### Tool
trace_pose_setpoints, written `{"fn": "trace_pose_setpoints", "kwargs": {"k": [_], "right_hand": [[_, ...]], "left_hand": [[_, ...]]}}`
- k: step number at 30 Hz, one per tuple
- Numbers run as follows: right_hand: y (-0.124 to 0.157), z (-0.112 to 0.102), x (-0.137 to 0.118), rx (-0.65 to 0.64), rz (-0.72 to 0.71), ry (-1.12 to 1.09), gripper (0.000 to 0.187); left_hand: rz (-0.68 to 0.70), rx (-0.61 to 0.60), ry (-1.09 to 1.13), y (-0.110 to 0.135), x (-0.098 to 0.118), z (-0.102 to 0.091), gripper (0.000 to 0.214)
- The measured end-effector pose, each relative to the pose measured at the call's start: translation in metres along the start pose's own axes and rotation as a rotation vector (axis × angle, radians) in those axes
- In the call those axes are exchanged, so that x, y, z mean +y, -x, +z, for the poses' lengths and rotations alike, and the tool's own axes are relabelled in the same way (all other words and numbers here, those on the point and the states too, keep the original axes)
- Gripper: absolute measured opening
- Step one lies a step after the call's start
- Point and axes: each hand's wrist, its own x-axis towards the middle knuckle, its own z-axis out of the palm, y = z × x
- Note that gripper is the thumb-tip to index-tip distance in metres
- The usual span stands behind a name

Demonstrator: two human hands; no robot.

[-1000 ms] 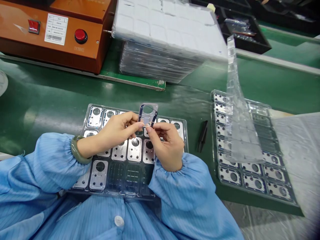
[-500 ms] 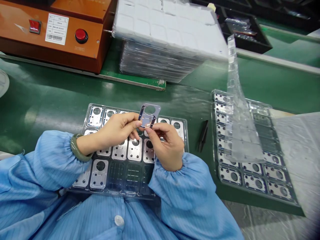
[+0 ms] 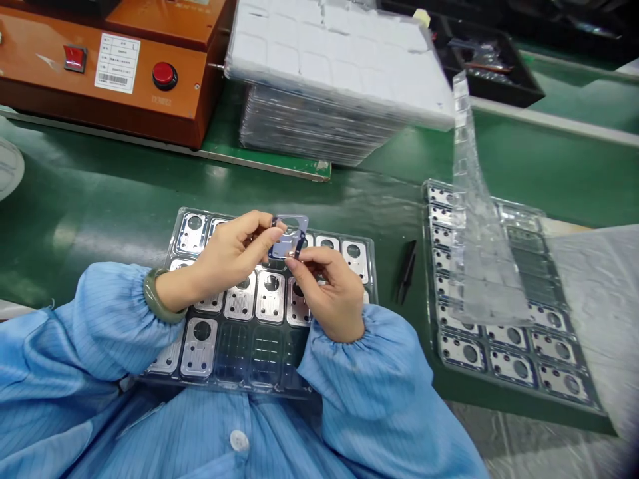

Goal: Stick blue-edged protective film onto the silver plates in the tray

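Note:
My left hand (image 3: 227, 253) pinches the left side of a small thin plate (image 3: 283, 248) between thumb and fingers. This plate has rounded corners, a large round hole near its top and dark strips along its sides. At its lower right corner, the thumb and fingertips of my right hand (image 3: 333, 289) are closed on it too. Both hands are above a clear plastic tray (image 3: 232, 352), which holds rows of silvery metal plates (image 3: 198, 347) with round holes. Several pockets in its near row hold no plate. My hands hide part of the middle rows.
Black tweezers (image 3: 407, 271) lie right of the tray. Farther right is a second tray (image 3: 594, 392) of plates, partly under a clear plastic strip (image 3: 486, 266). Behind stand a stack of trays (image 3: 319, 123) and an orange machine (image 3: 182, 110) with a red button (image 3: 164, 75).
The held plate has moved slightly left and down. My left fingers have shifted higher on its left side, with the thumb farther over it. My right hand keeps its lower right corner.

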Motion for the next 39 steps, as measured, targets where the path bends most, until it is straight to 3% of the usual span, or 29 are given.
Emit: {"fn": "trace_pose_setpoints", "kwargs": {"k": [14, 22, 28, 39], "right_hand": [[-0.0001, 0.0002, -0.0012, -0.013, 0.026, 0.019, 0.006], [-0.0001, 0.0008, -0.0001, -0.001, -0.036, -0.001, 0.012], [0.0007, 0.0014, 0.0013, -0.003, -0.033, 0.002, 0.01], [-0.0002, -0.0008, -0.0039, -0.038, -0.014, -0.01, 0.007]], "left_hand": [[-0.064, -0.102, -0.018, 0.0003, 0.0051, -0.0049, 0.024], [0.11, -0.077, -0.135, 0.0028, 0.0015, -0.0071, 0.03], [0.048, -0.142, -0.078, 0.0021, 0.0015, -0.0084, 0.033], [0.135, -0.064, -0.186, 0.0022, 0.0072, -0.008, 0.028]]}}
